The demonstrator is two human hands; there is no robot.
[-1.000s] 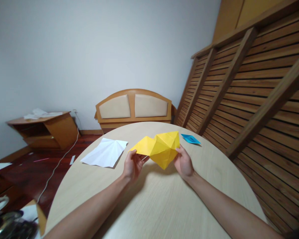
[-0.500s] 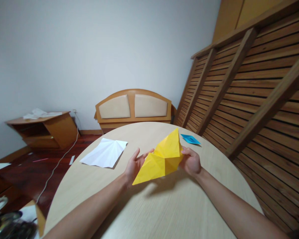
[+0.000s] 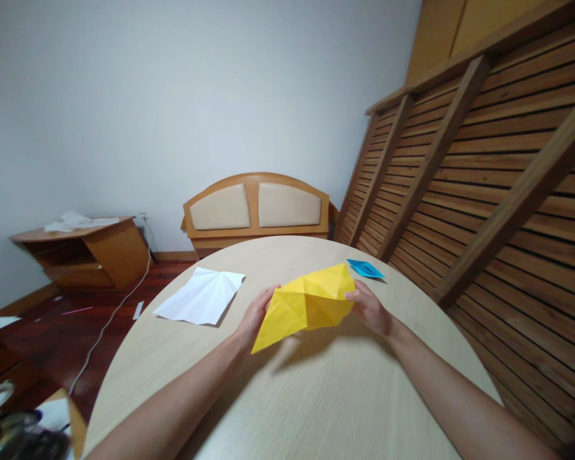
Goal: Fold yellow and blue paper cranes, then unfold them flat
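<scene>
A creased sheet of yellow paper (image 3: 287, 310) is held between my hands above the round table (image 3: 354, 396), its shadow falling on the tabletop below. My left hand (image 3: 256, 313) grips its left edge, with most of the fingers hidden behind the paper. At the right edge, my right hand (image 3: 370, 306) pinches the sheet, thumb in front and fingers behind. Ridges and folds fan across the paper, and one pointed corner hangs down at the lower left.
Creased white paper (image 3: 201, 295) lies at the table's left side. A folded blue paper (image 3: 365, 268) rests beyond my right hand. Slatted wooden panels (image 3: 460, 172) lean along the right. Behind stands a padded headboard (image 3: 256, 207); a low wooden cabinet (image 3: 110, 255) is at left.
The yellow paper has opened wider and flatter, its upper right point dropping lower. My left hand has closed more on the left edge, and my right hand has shifted slightly.
</scene>
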